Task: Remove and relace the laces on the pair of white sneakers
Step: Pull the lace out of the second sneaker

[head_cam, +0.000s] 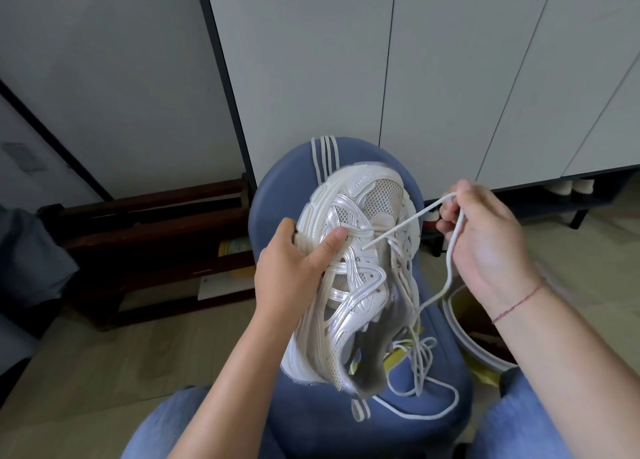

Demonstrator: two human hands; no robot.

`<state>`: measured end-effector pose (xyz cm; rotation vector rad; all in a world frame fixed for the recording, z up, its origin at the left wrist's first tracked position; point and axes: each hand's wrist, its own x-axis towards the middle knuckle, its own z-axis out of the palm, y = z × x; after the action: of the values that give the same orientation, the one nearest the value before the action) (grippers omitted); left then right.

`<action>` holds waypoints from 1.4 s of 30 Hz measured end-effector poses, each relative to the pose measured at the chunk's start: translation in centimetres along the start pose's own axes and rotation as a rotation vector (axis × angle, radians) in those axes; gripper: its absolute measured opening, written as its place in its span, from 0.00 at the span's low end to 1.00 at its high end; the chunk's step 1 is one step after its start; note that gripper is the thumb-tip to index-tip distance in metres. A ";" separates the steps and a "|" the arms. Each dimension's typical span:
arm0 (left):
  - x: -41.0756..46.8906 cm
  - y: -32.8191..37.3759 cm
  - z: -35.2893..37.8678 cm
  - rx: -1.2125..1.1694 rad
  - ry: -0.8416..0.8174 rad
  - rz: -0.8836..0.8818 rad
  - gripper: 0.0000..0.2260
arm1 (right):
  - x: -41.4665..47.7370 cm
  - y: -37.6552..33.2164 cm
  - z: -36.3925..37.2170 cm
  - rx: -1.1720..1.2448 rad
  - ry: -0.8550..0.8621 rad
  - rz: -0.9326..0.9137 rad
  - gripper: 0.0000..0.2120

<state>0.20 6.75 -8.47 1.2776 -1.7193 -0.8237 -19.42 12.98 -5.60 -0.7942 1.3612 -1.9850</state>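
While gripping sneaker in left hand, fingers partly hidden behind sole, toe at 12 o'clock, pinching lace in right hand

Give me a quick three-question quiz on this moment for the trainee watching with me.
1. True or false: the left hand grips the sneaker by its side.
2. Which hand pinches the lace? A) left hand B) right hand
3. What colour is the seat beneath the sneaker?
Key: 1 true; 2 B; 3 blue.
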 end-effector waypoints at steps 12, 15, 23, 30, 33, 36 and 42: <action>0.2 -0.5 0.1 0.049 0.045 0.040 0.30 | -1.5 2.2 1.1 -0.902 -0.494 -0.570 0.14; 0.2 -0.6 0.0 0.012 0.038 0.038 0.29 | -1.9 1.8 1.5 -0.653 -0.508 -0.330 0.12; 0.5 -0.9 -0.2 -0.157 0.010 -0.029 0.28 | -0.6 1.2 0.1 -0.404 -0.293 -0.025 0.06; 0.5 -0.7 -0.1 -0.239 -0.010 -0.075 0.37 | -1.2 1.5 0.5 -0.476 -0.345 -0.111 0.03; 0.3 -0.5 -0.1 -0.249 -0.020 -0.077 0.35 | -1.3 1.2 0.8 -0.481 -0.360 -0.187 0.02; 0.2 -0.4 -0.1 -0.230 -0.012 -0.073 0.29 | -1.3 1.1 0.9 -0.517 -0.349 -0.232 0.05; -0.2 -0.1 0.2 -0.138 -0.009 -0.025 0.27 | -1.8 1.2 1.3 -0.677 -0.342 -0.510 0.03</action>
<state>0.09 6.88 -8.71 1.2061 -1.6264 -0.9470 -17.12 13.17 -6.64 -1.8513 1.7483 -1.5858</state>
